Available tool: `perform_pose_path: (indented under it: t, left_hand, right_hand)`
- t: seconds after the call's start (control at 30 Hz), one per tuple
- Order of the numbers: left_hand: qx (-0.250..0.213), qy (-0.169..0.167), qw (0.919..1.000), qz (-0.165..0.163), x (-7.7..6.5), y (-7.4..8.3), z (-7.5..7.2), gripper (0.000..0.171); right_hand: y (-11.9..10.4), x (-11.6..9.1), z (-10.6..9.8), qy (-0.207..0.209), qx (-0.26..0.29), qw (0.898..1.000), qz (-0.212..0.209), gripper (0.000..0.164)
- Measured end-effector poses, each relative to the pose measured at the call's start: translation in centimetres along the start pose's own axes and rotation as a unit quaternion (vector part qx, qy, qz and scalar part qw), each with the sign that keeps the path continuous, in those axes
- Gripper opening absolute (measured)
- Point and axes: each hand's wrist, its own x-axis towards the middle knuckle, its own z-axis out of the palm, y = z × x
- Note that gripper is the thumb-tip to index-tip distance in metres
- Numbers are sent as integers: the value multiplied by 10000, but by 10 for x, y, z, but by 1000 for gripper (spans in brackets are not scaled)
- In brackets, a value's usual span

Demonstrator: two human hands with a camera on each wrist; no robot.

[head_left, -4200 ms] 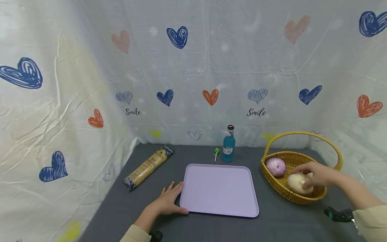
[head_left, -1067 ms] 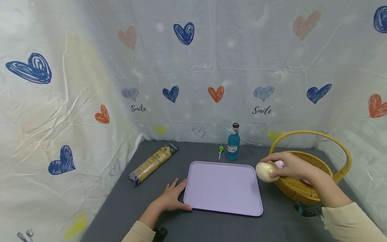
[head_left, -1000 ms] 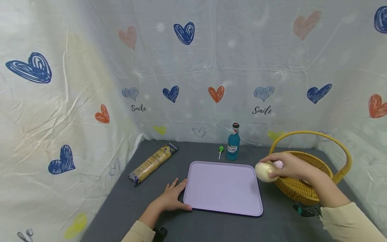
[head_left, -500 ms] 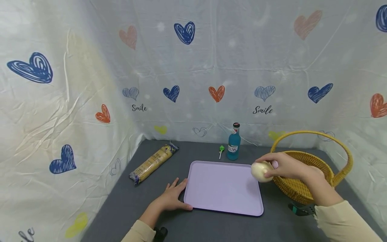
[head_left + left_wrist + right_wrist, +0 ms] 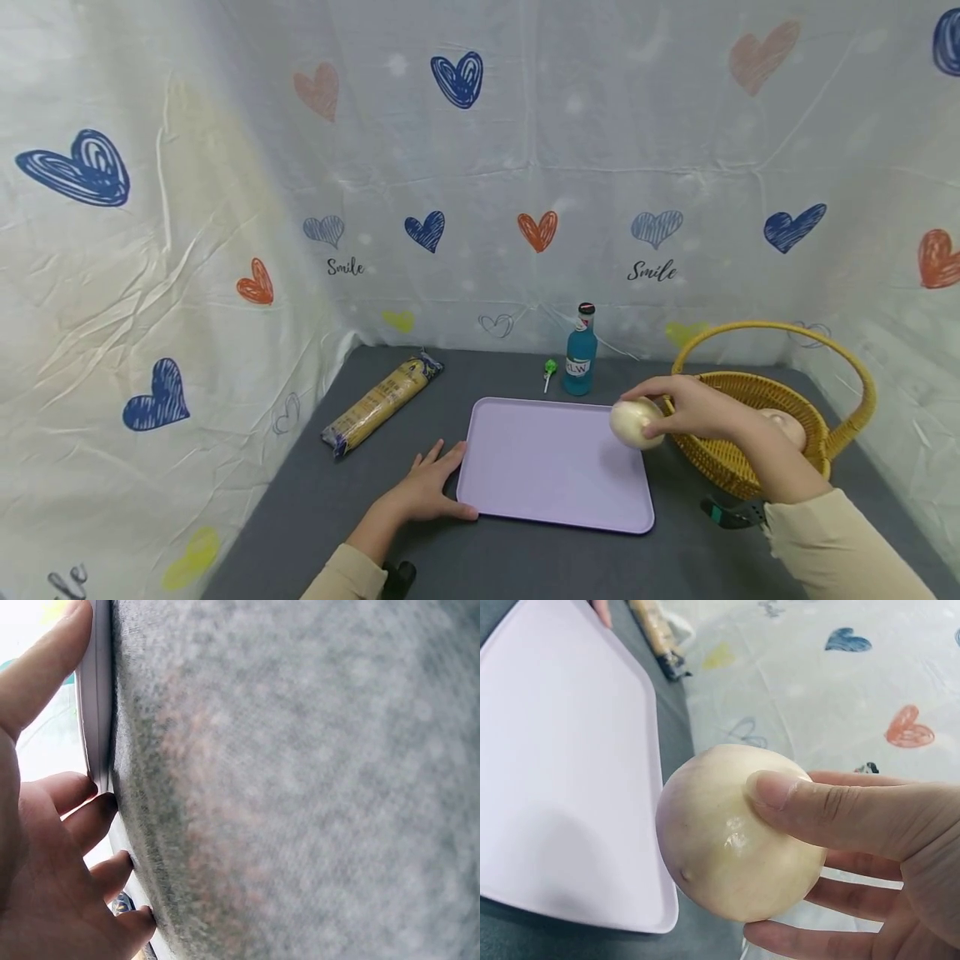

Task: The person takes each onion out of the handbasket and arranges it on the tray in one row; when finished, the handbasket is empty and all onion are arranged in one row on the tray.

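- Holding a pale, glossy round object (image 5: 632, 423) between thumb and fingertips, the right hand (image 5: 682, 408) has it up over the tray's far right corner; its side shows a faint purple tinge in the right wrist view.
- The left hand (image 5: 422, 492) is spread wide at the left edge of the lilac tray (image 5: 555, 467), thumb at the near corner, gripping nothing.
- To the right stands a yellow woven basket (image 5: 712, 468) with a tall handle; another pale rounded thing (image 5: 787, 427) sits inside, partly hidden by the right arm.
- Behind the tray, a blue bottle (image 5: 581, 358) stands upright, with a green-headed lollipop (image 5: 551, 367) lying just beside it.
- A long yellow packet (image 5: 382, 404) lies slantwise on the grey tabletop (image 5: 525, 567), left of the tray.
- Heart-printed white sheeting (image 5: 480, 158) hangs behind.
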Motion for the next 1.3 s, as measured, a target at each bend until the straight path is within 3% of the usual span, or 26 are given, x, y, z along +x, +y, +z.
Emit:
perform_pose_path:
  t: [0.6, 1.3]
  left_hand:
    - [-60, 37, 9999, 131, 0, -1, 1, 116]
    - [-104, 29, 9999, 34, 0, 0, 0, 116]
  right_hand:
    - [-4, 11, 4, -54, -3, 9999, -128, 50]
    - [-12, 23, 12, -18, -83, 9990, -445, 53]
